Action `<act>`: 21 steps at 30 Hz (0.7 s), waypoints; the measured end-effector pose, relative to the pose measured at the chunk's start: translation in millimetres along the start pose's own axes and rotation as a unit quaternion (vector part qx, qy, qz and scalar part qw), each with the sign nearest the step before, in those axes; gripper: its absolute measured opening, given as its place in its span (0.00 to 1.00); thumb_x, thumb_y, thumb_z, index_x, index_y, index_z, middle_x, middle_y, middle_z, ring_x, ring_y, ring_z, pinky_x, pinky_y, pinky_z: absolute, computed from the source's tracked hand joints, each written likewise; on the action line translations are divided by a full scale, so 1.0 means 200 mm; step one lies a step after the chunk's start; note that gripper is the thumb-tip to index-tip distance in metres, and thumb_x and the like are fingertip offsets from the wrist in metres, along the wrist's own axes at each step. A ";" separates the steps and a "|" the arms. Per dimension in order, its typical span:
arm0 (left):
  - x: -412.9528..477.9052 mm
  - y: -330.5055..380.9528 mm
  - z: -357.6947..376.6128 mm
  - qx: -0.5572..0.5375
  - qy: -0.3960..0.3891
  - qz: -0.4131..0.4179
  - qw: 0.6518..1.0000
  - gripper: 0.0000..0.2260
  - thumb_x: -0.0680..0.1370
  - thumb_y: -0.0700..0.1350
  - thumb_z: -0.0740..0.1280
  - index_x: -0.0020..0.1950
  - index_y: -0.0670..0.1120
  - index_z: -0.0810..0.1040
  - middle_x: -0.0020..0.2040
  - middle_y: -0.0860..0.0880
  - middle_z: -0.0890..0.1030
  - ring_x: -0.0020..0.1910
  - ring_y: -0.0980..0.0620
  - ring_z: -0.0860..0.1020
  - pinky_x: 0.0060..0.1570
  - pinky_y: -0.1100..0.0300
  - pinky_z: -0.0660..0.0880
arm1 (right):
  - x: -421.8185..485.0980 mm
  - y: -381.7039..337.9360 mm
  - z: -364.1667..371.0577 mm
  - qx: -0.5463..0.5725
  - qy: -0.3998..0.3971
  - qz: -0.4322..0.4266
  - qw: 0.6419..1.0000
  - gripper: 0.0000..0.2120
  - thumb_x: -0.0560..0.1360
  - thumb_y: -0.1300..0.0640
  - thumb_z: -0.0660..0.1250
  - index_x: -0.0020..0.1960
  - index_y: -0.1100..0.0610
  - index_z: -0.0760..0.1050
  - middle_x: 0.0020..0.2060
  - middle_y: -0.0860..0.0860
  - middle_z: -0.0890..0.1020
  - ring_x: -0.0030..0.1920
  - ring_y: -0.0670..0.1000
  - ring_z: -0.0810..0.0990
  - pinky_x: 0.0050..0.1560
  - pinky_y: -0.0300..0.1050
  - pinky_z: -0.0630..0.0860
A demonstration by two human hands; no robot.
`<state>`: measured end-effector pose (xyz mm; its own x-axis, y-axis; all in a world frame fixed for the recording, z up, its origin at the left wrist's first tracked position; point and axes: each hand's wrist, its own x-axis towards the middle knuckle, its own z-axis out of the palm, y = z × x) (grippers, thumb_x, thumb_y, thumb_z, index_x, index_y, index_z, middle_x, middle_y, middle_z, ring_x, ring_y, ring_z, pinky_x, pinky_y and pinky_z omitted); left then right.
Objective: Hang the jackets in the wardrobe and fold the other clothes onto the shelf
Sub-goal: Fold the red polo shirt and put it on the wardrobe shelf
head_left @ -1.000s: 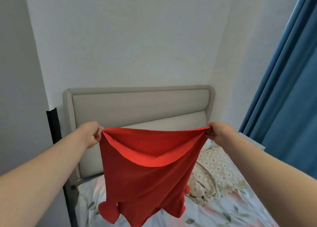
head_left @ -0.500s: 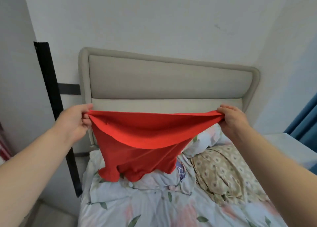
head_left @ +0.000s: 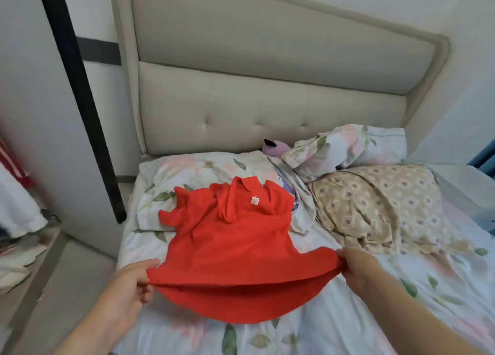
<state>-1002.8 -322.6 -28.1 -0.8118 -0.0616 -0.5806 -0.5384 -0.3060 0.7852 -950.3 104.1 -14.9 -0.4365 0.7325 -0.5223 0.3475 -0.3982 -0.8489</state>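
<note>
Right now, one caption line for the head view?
Left hand, right hand pinching hem of red shirt lying on bed.

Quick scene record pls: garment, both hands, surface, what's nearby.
garment: red collared shirt, collar end lying on the bed, hem end held in both hands
left hand: pinches the hem's left corner
right hand: pinches the hem's right corner
surface: floral bed sheet
nearby: beige patterned cloth right of the shirt; floral pillow against the headboard
</note>
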 end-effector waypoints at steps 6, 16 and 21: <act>0.02 -0.55 -0.21 0.057 0.043 -0.064 0.995 0.13 0.74 0.24 0.60 0.45 0.41 0.75 0.24 0.45 0.76 0.17 0.55 0.71 0.19 0.66 0.73 | 0.08 0.58 -0.26 -0.169 -0.033 0.042 0.984 0.03 0.76 0.72 0.66 0.47 0.67 0.75 0.39 0.59 0.77 0.37 0.55 0.76 0.40 0.48 0.76; -0.22 -0.96 -0.37 0.067 0.081 -0.097 0.990 0.08 0.76 0.29 0.61 0.39 0.38 0.71 0.28 0.45 0.70 0.15 0.54 0.69 0.18 0.66 0.71 | -0.05 1.00 -0.55 -0.242 -0.097 0.038 0.965 0.13 0.74 0.72 0.64 0.32 0.62 0.74 0.24 0.55 0.74 0.26 0.52 0.70 0.29 0.40 0.70; -0.42 -1.06 -0.38 0.068 0.111 -0.070 0.989 0.07 0.77 0.33 0.61 0.39 0.39 0.70 0.24 0.45 0.69 0.14 0.53 0.67 0.18 0.66 0.68 | -0.03 1.00 -0.72 -0.223 -0.110 0.045 0.968 0.13 0.75 0.71 0.63 0.34 0.61 0.70 0.32 0.56 0.73 0.32 0.53 0.71 0.36 0.45 0.68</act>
<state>-803.4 -324.6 -161.8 -0.6666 -0.2386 -0.7062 -0.6790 -0.1968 0.7073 -758.9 100.0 -169.5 -0.5365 0.5507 -0.6395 0.6948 -0.1419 -0.7051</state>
